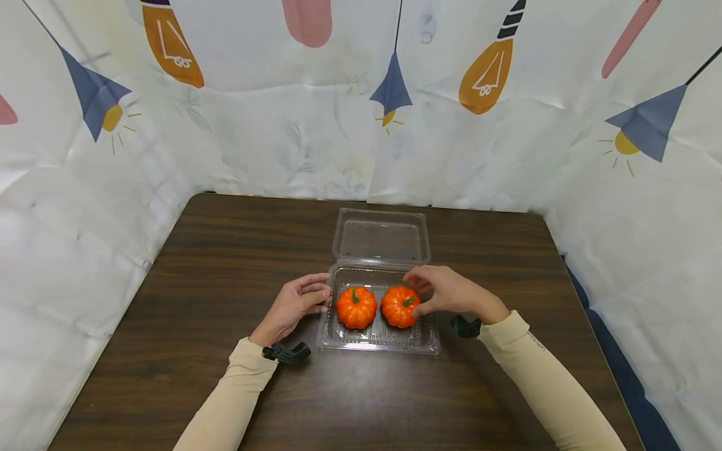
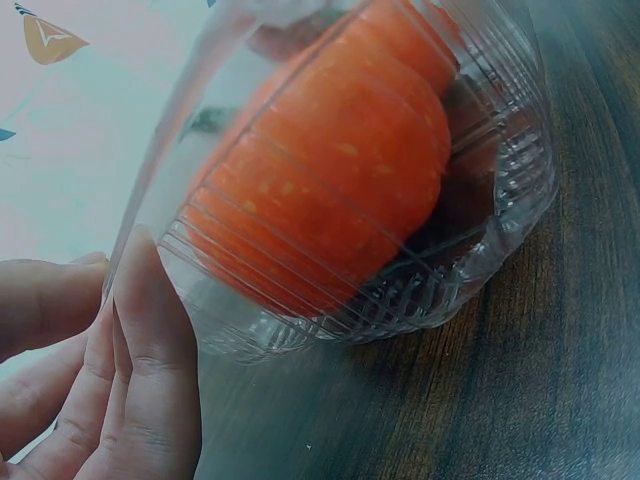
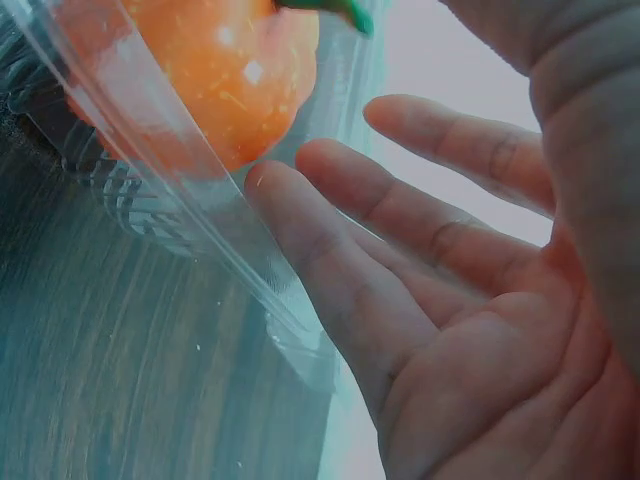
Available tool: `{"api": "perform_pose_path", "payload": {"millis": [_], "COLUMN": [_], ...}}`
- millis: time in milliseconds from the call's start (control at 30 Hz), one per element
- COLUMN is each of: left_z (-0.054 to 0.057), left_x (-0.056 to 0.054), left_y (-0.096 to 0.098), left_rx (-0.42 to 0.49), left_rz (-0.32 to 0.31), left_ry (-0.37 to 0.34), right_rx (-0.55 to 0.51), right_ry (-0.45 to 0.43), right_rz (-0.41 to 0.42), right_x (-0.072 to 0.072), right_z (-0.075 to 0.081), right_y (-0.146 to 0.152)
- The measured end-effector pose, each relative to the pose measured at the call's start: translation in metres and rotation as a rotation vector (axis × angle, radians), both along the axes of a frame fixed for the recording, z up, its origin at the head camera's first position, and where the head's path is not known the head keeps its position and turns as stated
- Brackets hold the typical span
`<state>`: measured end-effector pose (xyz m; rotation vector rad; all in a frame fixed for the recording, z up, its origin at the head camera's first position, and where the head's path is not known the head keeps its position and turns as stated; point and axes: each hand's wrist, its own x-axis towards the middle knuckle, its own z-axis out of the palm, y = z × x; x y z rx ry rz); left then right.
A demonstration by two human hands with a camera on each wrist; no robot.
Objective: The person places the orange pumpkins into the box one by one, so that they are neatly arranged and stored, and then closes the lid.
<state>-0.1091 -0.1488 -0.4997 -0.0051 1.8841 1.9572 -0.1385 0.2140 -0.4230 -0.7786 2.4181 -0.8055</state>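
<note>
A clear plastic clamshell container (image 1: 379, 346) lies on the table with its lid (image 1: 383, 235) folded back. Inside it, side by side, sit two small orange pumpkins with green stems, the left pumpkin (image 1: 356, 316) and the right pumpkin (image 1: 397, 314). My left hand (image 1: 294, 305) pinches the container's left rim between thumb and fingers, as the left wrist view shows up close. Over the container's right side, my right hand (image 1: 451, 289) is at the right pumpkin, its fingers loosely extended. In the right wrist view those fingertips (image 3: 275, 185) lie close by the pumpkin and the container's wall.
The dark wood-grain table (image 1: 237, 250) extends around the container on all sides. A white printed curtain (image 1: 254, 138) encloses the table at the back and both sides. Dark bands (image 1: 287, 352) are worn on both wrists.
</note>
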Motion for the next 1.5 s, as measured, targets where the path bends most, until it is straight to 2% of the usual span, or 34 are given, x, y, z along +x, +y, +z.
{"api": "perform_pose_path", "payload": {"millis": [267, 500, 800, 1100, 1267, 1400, 1500], "left_z": [-0.001, -0.002, -0.001, 0.002, 0.003, 0.003, 0.003], "left_x": [0.0, 0.001, 0.001, 0.001, 0.002, 0.002, 0.001], "left_y": [-0.001, -0.002, -0.002, 0.0, 0.001, 0.001, 0.001], "left_rx": [-0.001, -0.008, -0.003, 0.021, 0.017, 0.018, 0.017], "left_rz": [-0.002, -0.001, 0.002, -0.002, -0.002, 0.0, -0.003], "left_ry": [0.0, 0.005, -0.004, -0.012, -0.006, -0.003, 0.0], "right_rx": [-0.038, -0.106, -0.22, -0.318, -0.365, -0.401, -0.466], "right_ry": [0.006, 0.028, 0.106, 0.133, 0.141, 0.106, 0.054], "right_rz": [-0.019, -0.097, -0.289, -0.532, -0.607, -0.631, -0.64], "right_x": [0.001, 0.001, -0.004, -0.01, -0.017, -0.022, -0.025], "right_z": [0.001, 0.004, 0.001, -0.006, -0.013, -0.02, -0.025], "right_y": [0.006, 0.011, 0.023, 0.035, 0.041, 0.045, 0.047]}}
